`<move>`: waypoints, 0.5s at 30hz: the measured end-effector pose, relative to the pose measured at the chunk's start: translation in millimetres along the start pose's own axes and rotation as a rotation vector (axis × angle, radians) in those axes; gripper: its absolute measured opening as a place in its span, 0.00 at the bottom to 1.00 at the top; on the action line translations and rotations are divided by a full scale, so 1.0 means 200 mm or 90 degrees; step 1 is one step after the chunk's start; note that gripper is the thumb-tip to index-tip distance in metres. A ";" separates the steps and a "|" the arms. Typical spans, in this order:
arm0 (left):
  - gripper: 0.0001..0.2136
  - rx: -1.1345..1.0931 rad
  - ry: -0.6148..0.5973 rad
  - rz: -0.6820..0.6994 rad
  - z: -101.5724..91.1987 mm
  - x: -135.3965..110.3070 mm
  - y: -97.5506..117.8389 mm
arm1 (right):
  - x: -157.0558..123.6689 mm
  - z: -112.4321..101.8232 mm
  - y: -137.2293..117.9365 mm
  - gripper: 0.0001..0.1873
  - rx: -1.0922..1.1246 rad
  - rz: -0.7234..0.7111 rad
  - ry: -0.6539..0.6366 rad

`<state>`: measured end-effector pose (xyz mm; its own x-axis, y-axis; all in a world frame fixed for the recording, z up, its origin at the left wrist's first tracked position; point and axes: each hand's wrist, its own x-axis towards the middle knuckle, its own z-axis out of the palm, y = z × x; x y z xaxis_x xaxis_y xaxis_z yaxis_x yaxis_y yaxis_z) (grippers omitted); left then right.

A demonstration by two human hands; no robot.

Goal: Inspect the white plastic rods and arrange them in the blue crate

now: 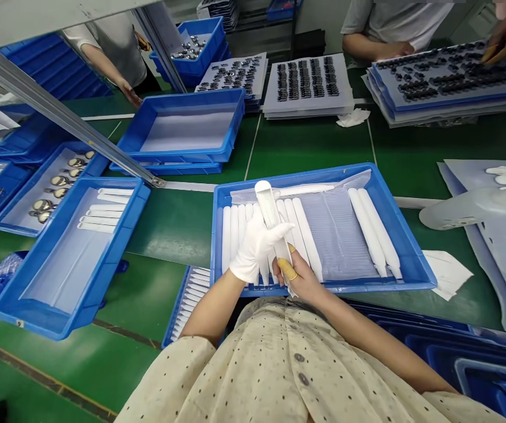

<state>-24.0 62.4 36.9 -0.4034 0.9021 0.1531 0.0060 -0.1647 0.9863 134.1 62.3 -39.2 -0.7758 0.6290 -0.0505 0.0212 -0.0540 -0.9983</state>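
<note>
Shirt [261,370] perhaps meets tray edge [380,286]; hands [256,248] hold strip [268,207] near bare liner [338,244].

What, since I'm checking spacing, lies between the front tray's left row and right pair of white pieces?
Head view: pale liner, plus the end of a crosswise white piece near the far rim.

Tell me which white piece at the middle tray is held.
The piece in the left hand and right hand, slanting above the tray; the others lie in it.

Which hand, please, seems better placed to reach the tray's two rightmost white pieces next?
Probably the right hand: it is nearer that pair than the gloved left hand, though both hold a white item.
</note>
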 end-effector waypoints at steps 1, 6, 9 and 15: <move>0.31 0.044 0.044 0.063 0.00 0.03 0.02 | -0.02 0.02 0.02 0.25 0.007 -0.002 0.013; 0.20 0.089 0.091 0.207 0.00 0.12 0.09 | -0.08 -0.03 0.08 0.22 -0.017 -0.010 0.020; 0.26 0.101 0.065 0.208 0.03 0.13 0.11 | -0.11 -0.06 0.06 0.23 0.008 0.002 0.017; 0.36 0.071 0.037 0.089 0.07 0.13 0.07 | -0.20 -0.04 0.00 0.26 0.193 0.064 -0.056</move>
<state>-22.1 89.3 54.9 -0.4435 0.8487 0.2880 0.1661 -0.2380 0.9570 169.8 44.2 -38.2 -0.8312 0.5401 -0.1321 -0.0780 -0.3484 -0.9341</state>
